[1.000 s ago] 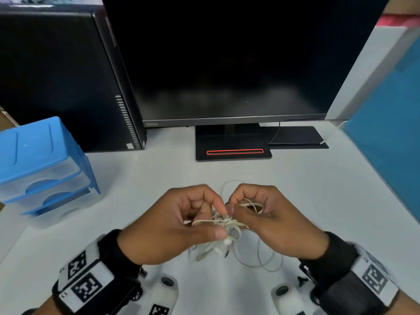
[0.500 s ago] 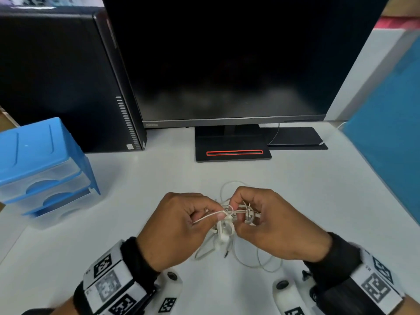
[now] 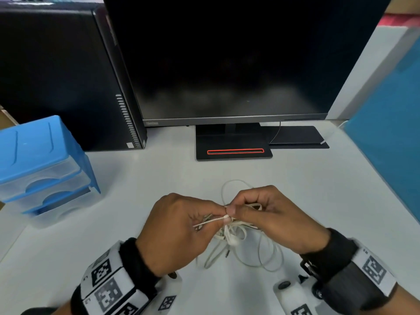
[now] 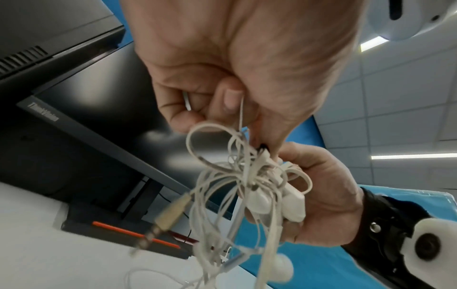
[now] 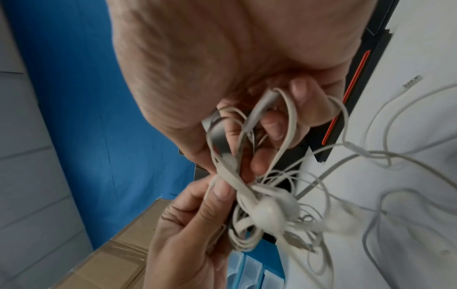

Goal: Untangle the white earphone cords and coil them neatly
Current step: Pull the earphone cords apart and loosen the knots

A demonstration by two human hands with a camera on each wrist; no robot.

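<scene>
Hovering just above the tabletop, lower centre of the head view, earphone cords form a light, limp, snag-prone knot. Left hand pinches one strand; right hand clasps the bundle. Best hold, probably: earbud stems or plug.

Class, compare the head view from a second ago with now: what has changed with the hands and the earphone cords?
The left hand drew one strand out leftward, taut. Both it and the right hand still pinch the earphone cords, which remain tangled, loops trailing on the table. The drawer unit and monitor are unmoved.
</scene>
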